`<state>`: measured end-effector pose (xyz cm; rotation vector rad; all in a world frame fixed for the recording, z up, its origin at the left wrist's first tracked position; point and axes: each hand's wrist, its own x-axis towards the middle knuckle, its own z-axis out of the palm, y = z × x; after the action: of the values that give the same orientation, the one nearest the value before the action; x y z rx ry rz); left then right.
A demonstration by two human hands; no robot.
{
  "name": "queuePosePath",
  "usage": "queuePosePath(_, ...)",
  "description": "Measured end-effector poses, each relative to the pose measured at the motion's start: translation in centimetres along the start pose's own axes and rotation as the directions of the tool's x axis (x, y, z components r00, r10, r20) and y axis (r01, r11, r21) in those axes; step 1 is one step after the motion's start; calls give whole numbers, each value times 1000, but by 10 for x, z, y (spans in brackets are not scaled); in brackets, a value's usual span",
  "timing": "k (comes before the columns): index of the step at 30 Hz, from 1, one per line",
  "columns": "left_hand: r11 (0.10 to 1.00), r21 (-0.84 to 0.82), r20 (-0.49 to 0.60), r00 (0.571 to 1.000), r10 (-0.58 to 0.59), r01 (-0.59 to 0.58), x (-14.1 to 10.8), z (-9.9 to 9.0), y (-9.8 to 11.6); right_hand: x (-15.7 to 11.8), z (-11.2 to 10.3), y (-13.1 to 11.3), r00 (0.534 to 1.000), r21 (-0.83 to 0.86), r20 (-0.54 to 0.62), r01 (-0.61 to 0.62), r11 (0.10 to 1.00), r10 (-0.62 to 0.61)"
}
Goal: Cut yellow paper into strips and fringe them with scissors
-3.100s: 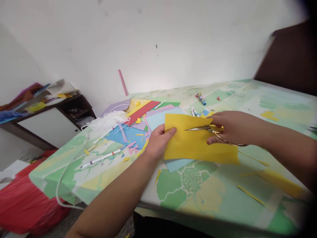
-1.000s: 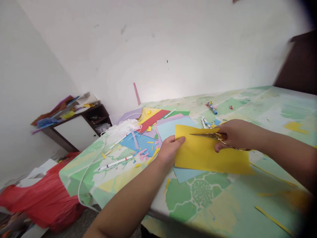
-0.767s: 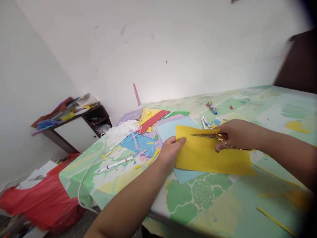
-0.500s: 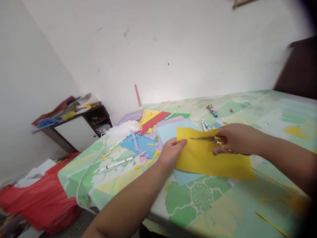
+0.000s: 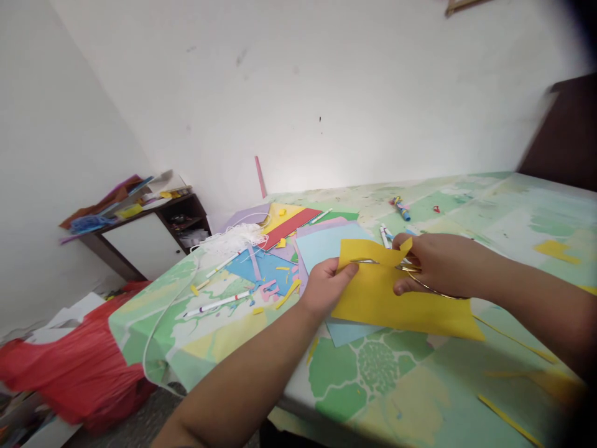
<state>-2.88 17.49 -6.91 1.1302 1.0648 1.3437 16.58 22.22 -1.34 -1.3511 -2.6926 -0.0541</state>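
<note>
My left hand (image 5: 330,283) pinches the left edge of a yellow sheet of paper (image 5: 401,305), thumb on top. In my right hand (image 5: 431,264) is a pair of gold-handled scissors (image 5: 408,268), its fingers closed round the handles. The blades lie along a cut near the sheet's far edge, partly covered by paper, with the tip showing close to my left thumb. A narrow strip curls up beside my right fingers. Beneath the yellow sheet, light blue paper (image 5: 357,333) rests on the patterned tablecloth (image 5: 380,367).
White string (image 5: 237,239), a red strip (image 5: 291,227), blue paper (image 5: 261,274), paper scraps and several markers (image 5: 219,303) lie to the left. Beyond my right hand is a colourful roll (image 5: 401,208). A red plastic bag (image 5: 69,367) and a low cabinet (image 5: 142,246) stand left of the table.
The scissors have advanced left along the sheet, lengthening the cut toward my left thumb. The cut strip now curls up more at my right hand. My left hand has shifted slightly right.
</note>
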Motion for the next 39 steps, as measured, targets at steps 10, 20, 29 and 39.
queuePosePath(10, 998, -61, 25, 999, 26, -24, -6, -1, 9, -2, -11, -13, 999, 93, 17, 34, 995, -36)
queuePosePath(20, 996, -73, 41, 998, 49, -46, -7, -3, 12, -2, -11, -16, 998, 105, 53, 30, 994, -36)
queuePosePath(29, 998, -58, 27, 999, 23, -22, -6, -3, 10, 0, -8, -13, 999, 56, 50, -3, 998, 1)
queuePosePath(39, 999, 15, 5, 1000, 28, -28, -4, -7, 10, 0, -9, -15, 998, 68, 47, -50, 996, 47)
